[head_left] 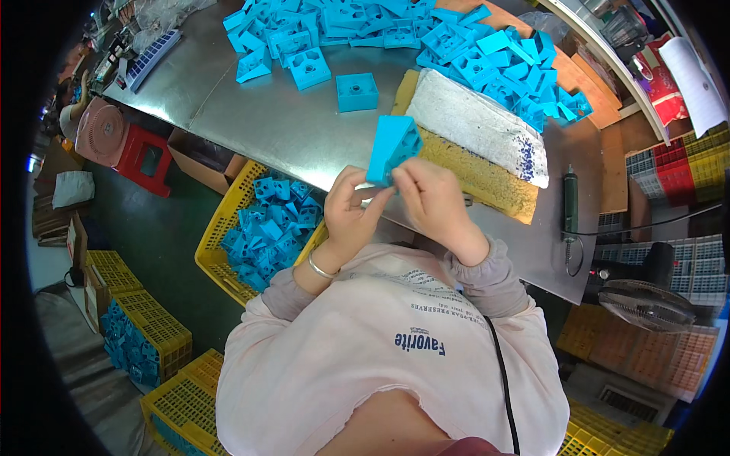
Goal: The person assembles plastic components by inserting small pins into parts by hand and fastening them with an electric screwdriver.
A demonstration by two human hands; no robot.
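Note:
Above the front edge of the metal table, I hold up a blue moulded plastic part (389, 148) with a smooth tapered side and a hollow, ribbed side facing right. My left hand (348, 213) is closed, gripping the part's lower end between thumb and fingers. At the lower right corner of the same part, my right hand (437, 207) is closed in a pinch; anything small between those fingertips is hidden. Beyond the hands, a single blue square part (357, 92) rests on the table. A large heap of similar blue parts (304, 38) covers the far side.
A yellow pad (498, 191) carries a stained white cloth (479, 114) right of my hands. A green electric screwdriver (570, 201) with a cable lies on the table (251, 114) at right. A yellow basket (217, 232) of blue parts stands at left; a black fan (646, 304) at right.

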